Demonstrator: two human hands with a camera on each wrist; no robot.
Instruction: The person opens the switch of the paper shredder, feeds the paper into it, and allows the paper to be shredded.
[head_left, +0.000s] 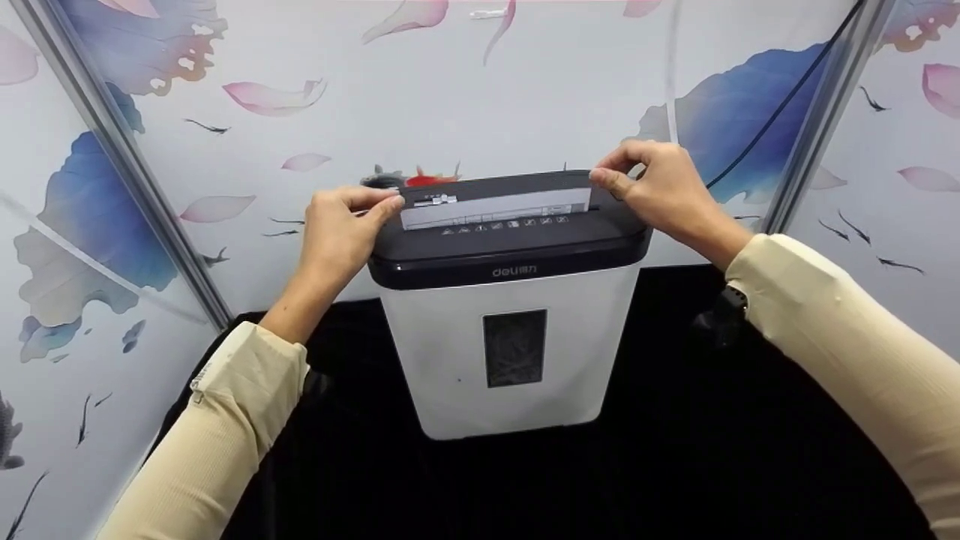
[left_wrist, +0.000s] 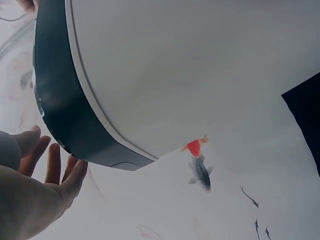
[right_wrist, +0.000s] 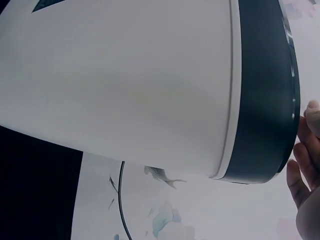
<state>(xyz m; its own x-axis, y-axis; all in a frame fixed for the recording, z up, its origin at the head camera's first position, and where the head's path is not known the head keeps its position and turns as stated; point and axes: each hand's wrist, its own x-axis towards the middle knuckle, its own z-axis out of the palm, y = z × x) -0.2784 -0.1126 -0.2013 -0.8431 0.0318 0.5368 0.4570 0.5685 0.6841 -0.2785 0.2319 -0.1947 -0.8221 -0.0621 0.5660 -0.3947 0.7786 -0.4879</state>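
A paper shredder [head_left: 510,251] with a dark lid and white bin stands upright in front of me. A printed sheet of paper [head_left: 517,202] stands in the slot on top, its lower part hidden inside. My left hand [head_left: 337,232] pinches the sheet at its left corner, thumb and index tips together. At the opposite corner, my right hand [head_left: 667,187] pinches it too. In the left wrist view, the left fingers [left_wrist: 72,177] lie by the lid's rounded end; the right fingers [right_wrist: 302,172] sit beside the other end.
Black cloth [head_left: 510,487] covers the surface under the shredder. Behind rises a white panel wall [head_left: 525,90] printed with petals, leaves and fish, framed by metal posts [head_left: 127,165]. A black cable [head_left: 780,105] runs down at the right. Shreds show behind the bin's window [head_left: 515,349].
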